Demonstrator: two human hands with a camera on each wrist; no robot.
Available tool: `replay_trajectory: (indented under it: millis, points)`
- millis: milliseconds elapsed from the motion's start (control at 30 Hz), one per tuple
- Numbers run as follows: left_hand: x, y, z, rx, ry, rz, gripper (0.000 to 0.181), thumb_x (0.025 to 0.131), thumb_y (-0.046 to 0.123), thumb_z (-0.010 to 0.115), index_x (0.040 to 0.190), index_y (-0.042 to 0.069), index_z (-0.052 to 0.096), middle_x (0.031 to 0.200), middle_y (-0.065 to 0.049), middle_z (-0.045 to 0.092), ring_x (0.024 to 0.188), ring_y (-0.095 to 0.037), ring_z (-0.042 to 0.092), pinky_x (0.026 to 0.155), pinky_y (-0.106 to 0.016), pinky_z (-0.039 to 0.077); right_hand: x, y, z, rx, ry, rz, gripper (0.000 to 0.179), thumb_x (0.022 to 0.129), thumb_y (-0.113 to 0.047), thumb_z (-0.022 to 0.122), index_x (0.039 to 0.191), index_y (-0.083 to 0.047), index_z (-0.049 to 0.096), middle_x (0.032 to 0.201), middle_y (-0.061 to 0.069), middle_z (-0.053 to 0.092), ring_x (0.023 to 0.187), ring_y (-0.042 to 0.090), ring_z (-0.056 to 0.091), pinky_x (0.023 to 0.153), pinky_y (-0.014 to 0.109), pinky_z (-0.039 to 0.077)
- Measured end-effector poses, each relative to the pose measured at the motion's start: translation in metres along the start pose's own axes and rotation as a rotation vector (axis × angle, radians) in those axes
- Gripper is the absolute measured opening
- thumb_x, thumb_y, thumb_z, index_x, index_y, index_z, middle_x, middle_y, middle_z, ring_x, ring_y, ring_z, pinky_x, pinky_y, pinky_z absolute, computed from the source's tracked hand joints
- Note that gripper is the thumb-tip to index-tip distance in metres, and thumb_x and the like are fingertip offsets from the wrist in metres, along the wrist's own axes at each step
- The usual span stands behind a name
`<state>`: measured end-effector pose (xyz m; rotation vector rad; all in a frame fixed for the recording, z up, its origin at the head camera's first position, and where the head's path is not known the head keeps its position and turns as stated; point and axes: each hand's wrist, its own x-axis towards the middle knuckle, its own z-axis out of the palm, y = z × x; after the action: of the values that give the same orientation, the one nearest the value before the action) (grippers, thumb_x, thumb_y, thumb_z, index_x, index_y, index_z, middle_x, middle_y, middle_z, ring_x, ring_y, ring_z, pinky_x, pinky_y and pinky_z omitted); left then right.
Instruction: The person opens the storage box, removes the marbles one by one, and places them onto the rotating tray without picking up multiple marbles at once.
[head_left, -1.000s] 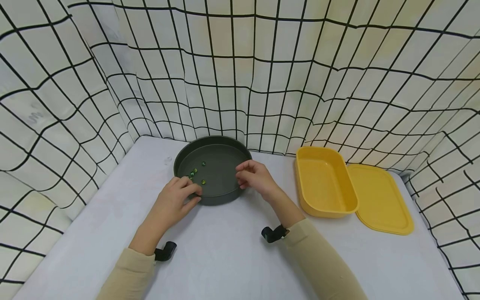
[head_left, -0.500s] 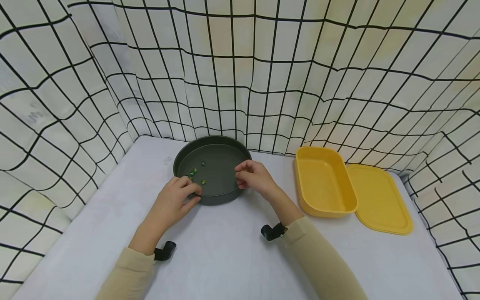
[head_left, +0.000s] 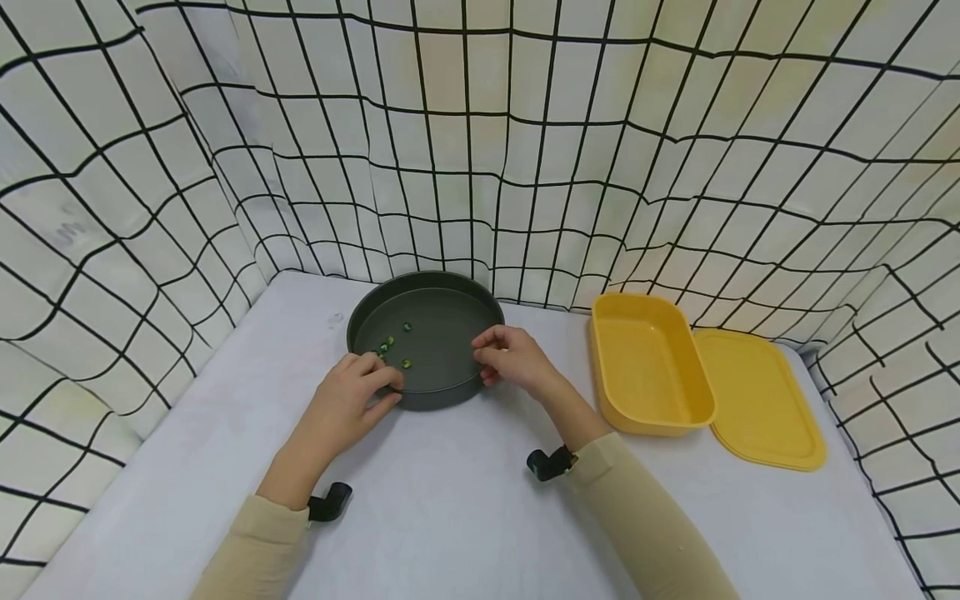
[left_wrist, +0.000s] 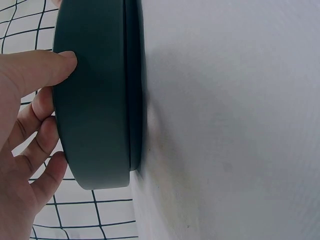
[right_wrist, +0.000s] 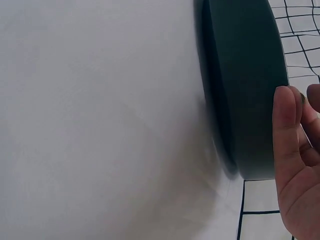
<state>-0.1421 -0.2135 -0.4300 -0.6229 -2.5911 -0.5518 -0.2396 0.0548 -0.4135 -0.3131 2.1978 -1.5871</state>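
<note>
A round dark green cake pan rests on the white table, with several small green glass marbles toward the left of its floor. My left hand grips the pan's near left rim. In the left wrist view its thumb lies on the outer wall, while the other fingers go behind the rim. My right hand is at the pan's right rim, thumb and fingertips brought together. A small dark green marble shows between those fingertips in the right wrist view, mostly hidden.
To the right stands a deep yellow plastic box without its cover. Its flat yellow lid lies beside it, farther right. Black netting over white cloth rises behind the table and along both sides.
The right hand's fingers have shifted slightly at the pan's right rim. My left hand, the pan, the marbles in it and the yellow box have stayed in place.
</note>
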Motion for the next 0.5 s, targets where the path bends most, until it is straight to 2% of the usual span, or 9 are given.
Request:
replay_trajectory:
  millis: [333,500]
  points:
    - [0.0008,0.0006,-0.0012,0.007,-0.005,-0.006,0.021,0.079,0.010,0.085,0.089,0.021,0.070,0.086,0.001,0.056,0.087,-0.022,0.050,0.076,-0.039,0.045,-0.0026,-0.0008,0.0004,-0.020,-0.011,-0.012,0.022,0.097,-0.012,0.062,0.117,-0.002,0.064,0.103,0.010,0.062,0.071,0.019,0.064,0.067,0.031,0.059]
    - [0.0005,0.0011,-0.0014,0.006,-0.004,0.000,0.021,0.079,0.010,0.084,0.089,0.021,0.070,0.087,0.001,0.056,0.086,-0.022,0.050,0.076,-0.039,0.045,-0.0067,-0.0004,-0.0022,-0.005,-0.018,-0.023,0.026,0.098,-0.013,0.062,0.120,0.000,0.063,0.105,0.010,0.063,0.077,0.020,0.065,0.071,0.032,0.059]
